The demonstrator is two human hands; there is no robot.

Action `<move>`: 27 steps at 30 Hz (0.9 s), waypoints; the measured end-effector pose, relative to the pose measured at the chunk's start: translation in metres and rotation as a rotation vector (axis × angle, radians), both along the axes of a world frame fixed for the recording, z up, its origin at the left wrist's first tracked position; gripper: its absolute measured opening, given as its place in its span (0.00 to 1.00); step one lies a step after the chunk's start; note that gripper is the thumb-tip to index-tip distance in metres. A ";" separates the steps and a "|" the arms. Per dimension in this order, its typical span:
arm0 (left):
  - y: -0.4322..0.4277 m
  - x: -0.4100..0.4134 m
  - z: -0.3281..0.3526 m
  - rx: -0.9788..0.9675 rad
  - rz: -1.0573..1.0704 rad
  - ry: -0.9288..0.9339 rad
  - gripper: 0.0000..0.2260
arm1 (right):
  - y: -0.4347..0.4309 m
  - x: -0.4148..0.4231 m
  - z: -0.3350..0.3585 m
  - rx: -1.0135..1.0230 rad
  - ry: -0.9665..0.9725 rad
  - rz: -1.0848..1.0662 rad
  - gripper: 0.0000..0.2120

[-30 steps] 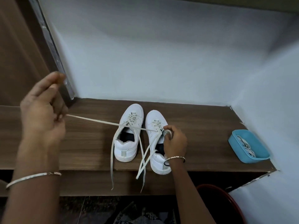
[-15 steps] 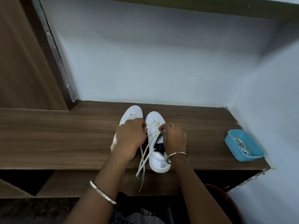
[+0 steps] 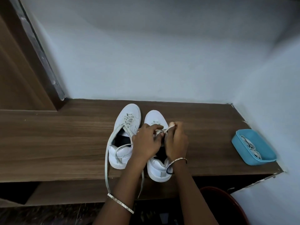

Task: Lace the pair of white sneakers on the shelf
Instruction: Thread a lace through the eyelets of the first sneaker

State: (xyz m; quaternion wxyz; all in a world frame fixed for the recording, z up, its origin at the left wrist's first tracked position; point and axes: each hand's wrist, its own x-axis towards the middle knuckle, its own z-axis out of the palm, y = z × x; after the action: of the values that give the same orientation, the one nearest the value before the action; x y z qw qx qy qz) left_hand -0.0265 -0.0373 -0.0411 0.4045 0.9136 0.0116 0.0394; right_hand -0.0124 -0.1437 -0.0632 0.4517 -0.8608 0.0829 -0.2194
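Two white sneakers stood side by side near the front edge of a wooden shelf (image 3: pixel 65 143), toes pointing at the wall (image 3: pixel 146 62), heels toward the person. The left sneaker (image 3: pixel 129 116) was threaded through only its lower eyelets. Its loose lace (image 3: pixel 106 159) trailed out of the open collar, one end running down past the shelf's front edge and another looping over the heel. The right sneaker (image 3: pixel 154 116) showed a bare white toe and a heel tab, its dark inside half hidden under the hands.

Both hands were busy over the right sneaker's tongue. The left hand (image 3: pixel 146 142) had its fingers curled and pinched the lace (image 3: pixel 164 131) just above the eyelets. The right hand (image 3: pixel 176 140) was curled too, nipping the pale end of that same lace between thumb and fingertips. A thin bangle (image 3: pixel 121 203) sat on the left wrist, and another on the right.

Well off to the right, close to the corner, a blue tray (image 3: pixel 253 162) sat on the shelf holding spare laces (image 3: pixel 250 145) in a tangle. The shelf was brown wood grain, set into a pale bluish-white alcove, with a brown wooden panel (image 3: pixel 16 70) rising at the left. Below the shelf, a dark red curved rim (image 3: pixel 227 197) showed at lower right; I could not tell what it was.
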 end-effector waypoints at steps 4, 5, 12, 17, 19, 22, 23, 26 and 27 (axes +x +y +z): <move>0.000 0.008 -0.010 -0.043 0.000 -0.048 0.11 | -0.005 0.010 0.005 0.021 0.056 -0.040 0.28; 0.001 0.009 -0.011 -0.055 -0.001 -0.056 0.10 | -0.007 0.012 0.008 0.071 0.102 -0.059 0.35; 0.009 0.024 -0.008 -0.184 0.010 0.044 0.03 | -0.028 0.026 0.024 0.885 0.525 -0.018 0.50; 0.015 0.030 -0.006 -0.227 0.034 0.041 0.04 | -0.050 0.025 0.028 1.030 0.621 0.017 0.48; 0.017 0.032 -0.004 -0.182 0.006 0.049 0.05 | -0.057 0.025 0.027 0.995 0.636 0.008 0.42; 0.018 0.034 -0.004 -0.128 -0.047 0.068 0.04 | -0.061 0.025 0.022 1.000 0.519 0.042 0.27; 0.017 0.034 -0.004 -0.122 -0.062 0.072 0.04 | -0.062 0.024 0.021 1.035 0.474 0.076 0.23; 0.015 0.032 -0.005 -0.098 -0.112 0.069 0.02 | -0.062 0.019 0.024 1.134 0.420 0.183 0.13; 0.014 0.032 -0.005 -0.099 -0.128 0.059 0.02 | -0.061 0.018 0.026 1.167 0.408 0.219 0.11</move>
State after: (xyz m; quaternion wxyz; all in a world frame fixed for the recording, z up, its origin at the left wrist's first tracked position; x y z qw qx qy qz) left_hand 0.0050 -0.0232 -0.0464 0.4502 0.8922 -0.0330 -0.0141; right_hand 0.0058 -0.2046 -0.0375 0.8422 -0.5004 0.1850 0.0780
